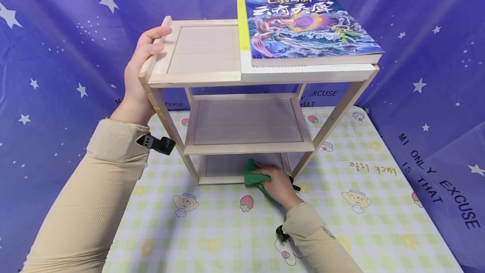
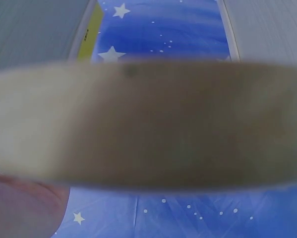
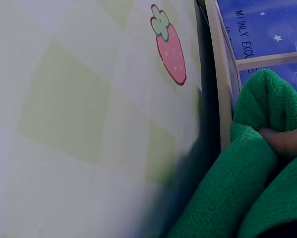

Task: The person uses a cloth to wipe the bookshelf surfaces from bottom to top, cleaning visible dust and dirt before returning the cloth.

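Observation:
A three-tier wooden shelf rack (image 1: 196, 78) stands on the table. My left hand (image 1: 139, 64) grips its upper left side, with fingers curled over the raised edge of the top board. In the left wrist view a blurred wooden post (image 2: 163, 124) crosses the picture, with part of the hand at the lower left. Low down, my right hand (image 1: 278, 183) holds a bunched green cloth (image 1: 251, 175) at the front of the bottom shelf (image 1: 225, 164). The right wrist view shows the thumb (image 3: 289, 141) pressing into the cloth's fluffy folds; the other fingers are mostly hidden there.
Two thick books lie stacked on the top board's right half; the upper one has a colourful illustrated cover (image 1: 307, 28). The middle shelf (image 1: 248, 121) lies above my right hand. A checked tablecloth (image 1: 212, 222) covers the table, and a blue star-patterned curtain (image 1: 68, 54) surrounds it.

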Demonstrator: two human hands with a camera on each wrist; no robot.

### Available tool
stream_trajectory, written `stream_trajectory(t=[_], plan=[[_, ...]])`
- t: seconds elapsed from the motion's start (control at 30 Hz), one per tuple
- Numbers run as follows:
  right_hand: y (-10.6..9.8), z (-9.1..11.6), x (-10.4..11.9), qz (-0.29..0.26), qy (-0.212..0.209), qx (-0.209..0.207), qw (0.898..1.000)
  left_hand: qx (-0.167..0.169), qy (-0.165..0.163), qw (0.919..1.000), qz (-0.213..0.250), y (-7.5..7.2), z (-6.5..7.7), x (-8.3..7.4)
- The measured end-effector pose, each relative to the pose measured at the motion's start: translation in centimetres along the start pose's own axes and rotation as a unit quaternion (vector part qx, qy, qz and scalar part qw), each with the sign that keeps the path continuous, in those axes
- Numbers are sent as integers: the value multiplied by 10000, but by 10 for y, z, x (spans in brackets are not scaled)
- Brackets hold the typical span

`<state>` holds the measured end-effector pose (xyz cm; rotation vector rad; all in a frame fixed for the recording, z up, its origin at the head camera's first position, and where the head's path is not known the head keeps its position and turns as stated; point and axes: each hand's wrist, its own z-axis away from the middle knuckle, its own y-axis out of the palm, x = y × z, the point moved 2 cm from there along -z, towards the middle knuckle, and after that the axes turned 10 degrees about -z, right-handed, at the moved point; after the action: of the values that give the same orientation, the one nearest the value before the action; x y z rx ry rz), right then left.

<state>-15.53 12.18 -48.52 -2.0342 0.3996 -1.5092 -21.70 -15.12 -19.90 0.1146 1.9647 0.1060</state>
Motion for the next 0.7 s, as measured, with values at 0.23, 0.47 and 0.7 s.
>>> stream_trajectory(t=[0.23, 0.47, 0.7], plan=[[-1, 1, -1, -153, 195, -5, 9997, -10, -19, 10000, 4, 0, 0, 0], [0, 1, 0, -154, 255, -26, 9996, -3, -40, 10000, 3, 0, 0, 1], [-1, 1, 1, -150, 355, 9, 9993, -18, -42, 10000, 45, 0, 0, 0]])
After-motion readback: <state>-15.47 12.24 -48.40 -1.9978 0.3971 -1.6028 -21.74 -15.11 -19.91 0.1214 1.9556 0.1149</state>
